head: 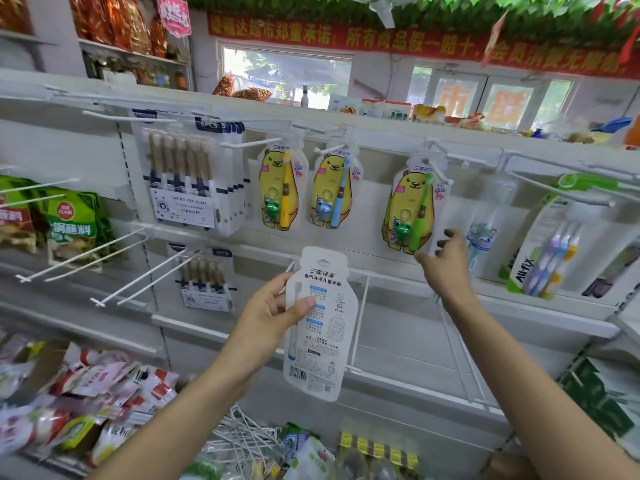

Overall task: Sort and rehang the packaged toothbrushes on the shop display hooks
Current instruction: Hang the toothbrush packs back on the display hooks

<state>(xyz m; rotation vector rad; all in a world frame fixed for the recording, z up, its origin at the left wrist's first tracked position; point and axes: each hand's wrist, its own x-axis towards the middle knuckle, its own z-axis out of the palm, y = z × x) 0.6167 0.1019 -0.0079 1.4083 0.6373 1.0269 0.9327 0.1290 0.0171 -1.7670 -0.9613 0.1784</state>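
Left hand [266,315] gripping glossy pouch-shaped pack [317,323], right hand [446,261] — seemingly touching — bear pack [410,209]

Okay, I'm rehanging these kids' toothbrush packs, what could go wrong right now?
1. The pack in your left hand shows its printed back; hung like that, it would likely face the wrong way beside the bear fronts.
2. Your right hand touches the bottom of the green-brush pack, which hangs tilted on its hook; a push may slide it off.
3. The left grip is only at the pack's edge, so it could slip.
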